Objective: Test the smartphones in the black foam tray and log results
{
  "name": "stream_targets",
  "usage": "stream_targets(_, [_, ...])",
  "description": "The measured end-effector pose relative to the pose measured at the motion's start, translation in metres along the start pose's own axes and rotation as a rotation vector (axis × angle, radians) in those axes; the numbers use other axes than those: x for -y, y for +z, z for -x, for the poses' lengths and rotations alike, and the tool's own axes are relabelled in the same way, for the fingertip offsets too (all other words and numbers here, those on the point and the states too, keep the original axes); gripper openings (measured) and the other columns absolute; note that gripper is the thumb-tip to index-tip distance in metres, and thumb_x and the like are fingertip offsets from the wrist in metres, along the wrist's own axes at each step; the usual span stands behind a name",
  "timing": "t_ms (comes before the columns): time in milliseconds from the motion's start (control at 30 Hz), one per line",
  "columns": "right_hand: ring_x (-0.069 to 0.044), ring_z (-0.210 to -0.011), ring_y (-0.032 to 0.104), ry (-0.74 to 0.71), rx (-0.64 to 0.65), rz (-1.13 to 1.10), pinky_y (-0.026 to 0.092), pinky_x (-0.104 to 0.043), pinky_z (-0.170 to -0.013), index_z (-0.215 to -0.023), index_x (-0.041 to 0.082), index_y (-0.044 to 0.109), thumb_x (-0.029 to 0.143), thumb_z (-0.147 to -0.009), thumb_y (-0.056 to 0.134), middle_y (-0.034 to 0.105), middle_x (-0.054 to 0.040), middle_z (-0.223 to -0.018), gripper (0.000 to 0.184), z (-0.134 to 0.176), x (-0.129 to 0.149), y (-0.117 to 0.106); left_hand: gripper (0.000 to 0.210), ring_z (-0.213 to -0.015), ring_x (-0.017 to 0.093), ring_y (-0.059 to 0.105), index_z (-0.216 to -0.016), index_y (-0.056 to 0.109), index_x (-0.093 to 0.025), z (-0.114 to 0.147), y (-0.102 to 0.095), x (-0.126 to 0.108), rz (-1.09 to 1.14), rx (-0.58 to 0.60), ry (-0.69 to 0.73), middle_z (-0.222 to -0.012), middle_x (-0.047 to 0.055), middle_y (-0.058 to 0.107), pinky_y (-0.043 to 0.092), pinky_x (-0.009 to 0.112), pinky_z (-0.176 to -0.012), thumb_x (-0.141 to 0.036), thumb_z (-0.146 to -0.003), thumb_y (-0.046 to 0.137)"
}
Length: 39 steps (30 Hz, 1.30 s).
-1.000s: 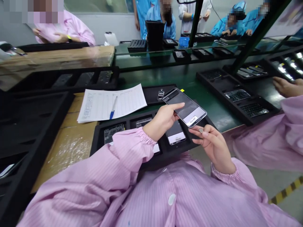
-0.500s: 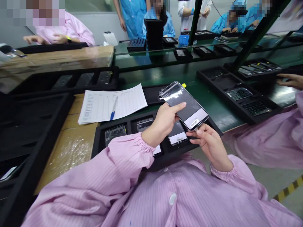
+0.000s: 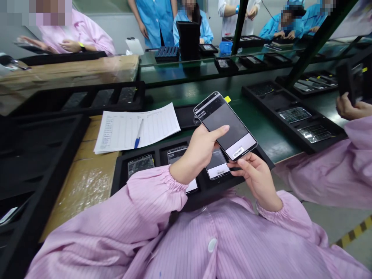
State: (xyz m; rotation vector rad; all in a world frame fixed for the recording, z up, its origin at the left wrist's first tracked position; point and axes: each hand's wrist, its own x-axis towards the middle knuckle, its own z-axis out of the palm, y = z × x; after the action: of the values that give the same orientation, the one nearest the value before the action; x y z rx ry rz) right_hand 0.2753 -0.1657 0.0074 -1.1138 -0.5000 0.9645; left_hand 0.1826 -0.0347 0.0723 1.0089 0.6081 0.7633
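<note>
Fingers (image 3: 216,133) of my left hand (image 3: 197,151) wrap around a smartphone (image 3: 225,126), thumb lying across its dark screen, holding it tilted above the black foam tray (image 3: 123,170) in front of me. My right hand (image 3: 255,176) closes its fingertips on the phone's lower edge, just under the white strip with a barcode label; whether something small is pinched there I cannot tell. The tray holds three more phones in separate slots: one (image 3: 141,163) at the left, one (image 3: 177,154) partly hidden by my left sleeve, one (image 3: 217,167) directly beneath the raised phone and half covered by it. Beyond, a printed sheet (image 3: 157,124) with a blue pen (image 3: 138,133) lies on the tabletop (image 3: 261,128). Further right, another long tray (image 3: 261,93) carries phone parts too small to identify. A co-worker's hand (image 3: 348,108) at the right edge grips a dark object, cut off by the frame.
</note>
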Motion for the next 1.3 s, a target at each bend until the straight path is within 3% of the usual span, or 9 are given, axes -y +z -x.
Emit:
stream_targets(300, [-0.022, -0.083, 0.077, -0.186, 0.056, 0.147, 0.066, -0.028, -0.059, -0.086, 0.022, 0.064, 0.04, -0.077, 0.085, 0.074, -0.001, -0.083, 0.029, -0.002, 0.001, -0.005, 0.02, -0.09, 0.018, 0.068, -0.096, 0.072, -0.015, -0.005, -0.004, 0.002, 0.074, 0.015, -0.111, -0.102, 0.006, 0.074, 0.054, 0.032, -0.083, -0.016, -0.077, 0.076])
stream_targets(467, [-0.02, -0.069, 0.076, -0.148, 0.052, 0.159, 0.063, -0.025, -0.051, -0.083, 0.02, 0.066, 0.039, -0.073, 0.088, 0.073, -0.0011, -0.076, 0.03, 0.001, 0.006, -0.007, 0.018, -0.085, 0.016, 0.067, -0.097, 0.071, -0.015, 0.0, 0.001, 0.016, 0.15, -0.022, -0.138, -0.097, 0.004, 0.074, 0.054, 0.03, -0.079, -0.015, -0.079, 0.075])
stream_targets(633, [-0.02, -0.071, 0.076, -0.132, 0.021, 0.208, 0.059, -0.021, -0.046, -0.082, 0.019, 0.066, 0.041, -0.076, 0.085, 0.074, -0.0032, -0.075, 0.03, 0.003, 0.012, -0.012, 0.003, -0.074, 0.014, 0.067, -0.085, 0.069, -0.012, -0.004, 0.008, 0.033, 0.182, -0.085, -0.283, -0.088, 0.006, 0.074, 0.056, 0.029, -0.073, -0.014, -0.083, 0.071])
stream_targets(800, [-0.019, -0.071, 0.075, 0.037, 0.085, 0.31, 0.057, -0.019, -0.044, -0.084, 0.017, 0.064, 0.046, -0.077, 0.082, 0.076, -0.0069, -0.08, 0.035, -0.005, 0.014, -0.029, 0.008, -0.077, 0.015, 0.069, -0.086, 0.07, -0.015, -0.022, 0.01, 0.044, 0.155, -0.154, -0.294, -0.09, 0.006, 0.075, 0.058, 0.032, -0.08, -0.009, -0.081, 0.072])
stream_targets(1067, [-0.018, -0.067, 0.073, -0.012, 0.037, 0.325, 0.054, -0.02, -0.043, -0.086, 0.018, 0.065, 0.045, -0.077, 0.082, 0.076, -0.0062, -0.08, 0.034, 0.003, 0.014, -0.037, 0.009, -0.078, 0.018, 0.071, -0.077, 0.068, -0.012, -0.033, 0.015, 0.054, 0.074, -0.115, -0.375, -0.082, 0.009, 0.074, 0.059, 0.037, -0.084, -0.013, -0.08, 0.076])
stream_targets(1167, [-0.016, -0.061, 0.07, -0.074, -0.06, 0.42, 0.05, -0.02, -0.041, -0.086, 0.018, 0.066, 0.049, -0.08, 0.079, 0.072, -0.0043, -0.073, 0.035, 0.0, 0.018, -0.05, 0.011, -0.079, 0.02, 0.071, -0.082, 0.067, -0.014, -0.038, 0.018, 0.059, 0.012, -0.129, -0.362, -0.082, 0.008, 0.073, 0.058, 0.04, -0.085, -0.014, -0.078, 0.077])
stream_targets(1300, [-0.019, -0.076, 0.072, -0.342, -0.365, 0.512, 0.054, -0.024, -0.052, -0.09, 0.019, 0.066, 0.051, -0.088, 0.07, 0.073, -0.0057, -0.084, 0.033, -0.013, 0.02, -0.073, 0.011, -0.086, 0.025, 0.071, -0.083, 0.066, -0.015, -0.045, 0.028, 0.064, -0.066, -0.075, -0.391, -0.085, 0.01, 0.074, 0.056, 0.046, -0.087, -0.015, -0.078, 0.077])
